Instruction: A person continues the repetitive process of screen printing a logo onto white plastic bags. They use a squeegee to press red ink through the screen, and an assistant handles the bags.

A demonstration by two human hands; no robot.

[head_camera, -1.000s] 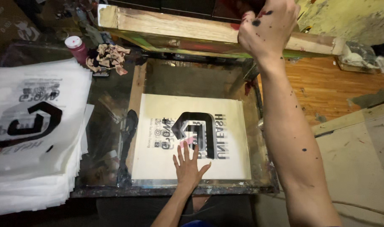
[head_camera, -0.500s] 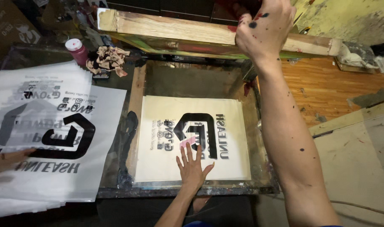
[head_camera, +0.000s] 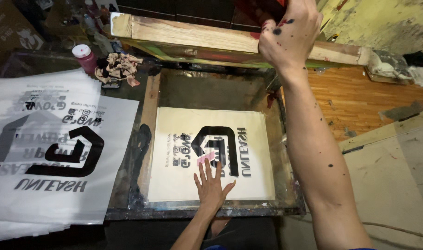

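Taking the printing bed (head_camera: 151,139) as the landmark: well to its left lies a stack of white printed sheets (head_camera: 49,153) with black lettering and an arrow-like emblem, the top sheet skewed over those beneath. Just beyond the bed's far-left corner stand a pink bottle with a white cap (head_camera: 85,57) and a crumpled stained rag (head_camera: 118,67). On the bed itself lies a cream printed sheet (head_camera: 183,180); the left hand (head_camera: 211,184) lies flat on its near edge, fingers spread, gripping nothing. Above the bed's far side, the wooden screen frame (head_camera: 193,40) is tilted up, and the ink-spattered right hand (head_camera: 290,37) is closed around its front bar.
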